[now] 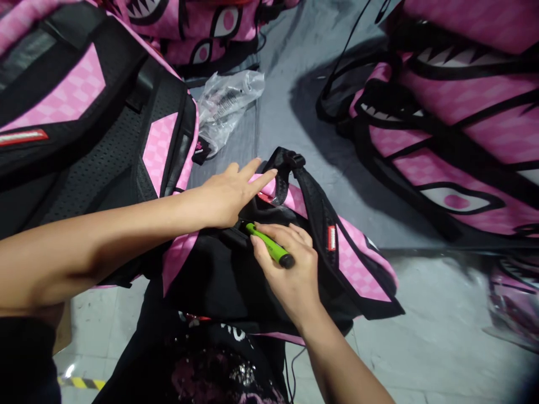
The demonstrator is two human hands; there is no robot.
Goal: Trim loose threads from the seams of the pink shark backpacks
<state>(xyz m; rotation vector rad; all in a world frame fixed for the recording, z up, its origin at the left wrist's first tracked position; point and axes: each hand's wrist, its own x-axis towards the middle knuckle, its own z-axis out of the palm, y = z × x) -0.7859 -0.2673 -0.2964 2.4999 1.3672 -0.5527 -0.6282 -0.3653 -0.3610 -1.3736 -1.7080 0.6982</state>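
Note:
A small black and pink checkered backpack point(236, 275) lies across my lap and the table edge, with its strap and buckle toward the far side. My left hand point(229, 193) rests on its upper edge with the fingers stretched out and apart; the thumb is hidden. My right hand point(288, 255) is closed around a green pen-like tool point(269, 244) with a black end. Its tip points at the black fabric just below my left hand, and the exact contact cannot be made out.
A larger pink and black backpack point(118, 151) lies at the left. Crumpled clear plastic point(229, 104) is on the grey table point(280, 101) beyond my hands. More pink backpacks with eyes and teeth are piled at the right point(458, 163) and at the back point(202, 28).

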